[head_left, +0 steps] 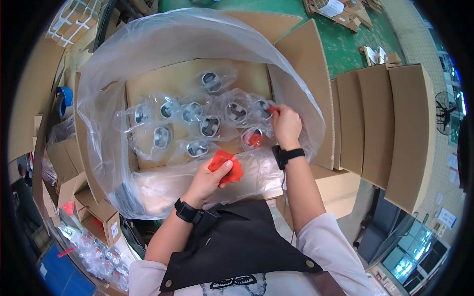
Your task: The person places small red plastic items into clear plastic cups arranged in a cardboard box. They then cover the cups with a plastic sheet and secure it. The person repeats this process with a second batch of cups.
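My left hand (203, 181) is closed around a small stack of red packets (234, 170), over the near edge of a big cardboard box. At the box's right side my right hand (287, 126) pinches a small red packet (271, 109) against a bagged metal piston (261, 107). Just below it, another bagged piston (252, 137) has a red packet on it. Several more pistons in clear plastic bags, such as the far one (212, 82) and the left one (162, 137), lie spread over the cardboard layer.
A large clear plastic liner (163, 29) drapes over the walls of the cardboard box (308, 64). Flattened cartons (407, 133) stand to the right. At lower left, a small open carton (101, 222) sits beside a heap of bagged pistons (98, 256).
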`<move>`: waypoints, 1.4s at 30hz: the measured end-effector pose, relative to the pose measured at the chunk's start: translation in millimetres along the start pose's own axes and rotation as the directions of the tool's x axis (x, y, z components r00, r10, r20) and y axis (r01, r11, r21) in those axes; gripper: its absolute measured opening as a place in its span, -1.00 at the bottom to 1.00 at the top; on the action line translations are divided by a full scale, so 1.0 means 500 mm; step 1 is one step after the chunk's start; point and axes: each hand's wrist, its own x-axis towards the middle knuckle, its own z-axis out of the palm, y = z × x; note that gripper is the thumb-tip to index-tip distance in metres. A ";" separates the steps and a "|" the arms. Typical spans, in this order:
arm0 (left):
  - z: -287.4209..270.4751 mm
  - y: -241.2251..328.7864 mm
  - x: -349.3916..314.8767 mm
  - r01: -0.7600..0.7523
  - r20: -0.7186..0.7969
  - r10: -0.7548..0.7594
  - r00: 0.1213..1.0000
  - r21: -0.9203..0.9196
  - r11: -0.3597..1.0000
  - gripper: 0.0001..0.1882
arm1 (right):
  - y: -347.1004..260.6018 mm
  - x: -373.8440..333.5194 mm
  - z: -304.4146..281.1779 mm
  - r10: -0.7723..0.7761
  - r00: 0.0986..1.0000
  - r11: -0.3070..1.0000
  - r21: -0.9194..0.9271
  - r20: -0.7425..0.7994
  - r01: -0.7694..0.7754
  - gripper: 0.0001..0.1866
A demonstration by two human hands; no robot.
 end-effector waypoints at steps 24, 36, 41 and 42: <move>-0.040 0.021 0.006 -0.067 0.129 0.060 0.990 0.051 0.996 -0.66 | -0.161 -0.021 -0.118 0.111 0.915 0.569 0.730 0.388 -0.378 -0.89; -0.056 0.029 0.005 -0.137 0.006 0.141 0.990 -0.192 0.972 -0.54 | -0.196 -0.071 -0.126 -0.133 0.623 0.595 0.565 0.771 -0.571 -0.73; -0.052 0.052 0.012 -0.177 0.002 0.180 0.984 -0.198 0.964 -0.56 | -0.195 -0.111 -0.119 -0.190 0.653 0.429 0.660 0.733 -0.617 -0.78; -0.055 0.054 0.008 -0.186 -0.006 0.189 0.982 -0.196 0.963 -0.57 | -0.206 -0.105 -0.121 -0.143 0.672 0.431 0.657 0.727 -0.619 -0.83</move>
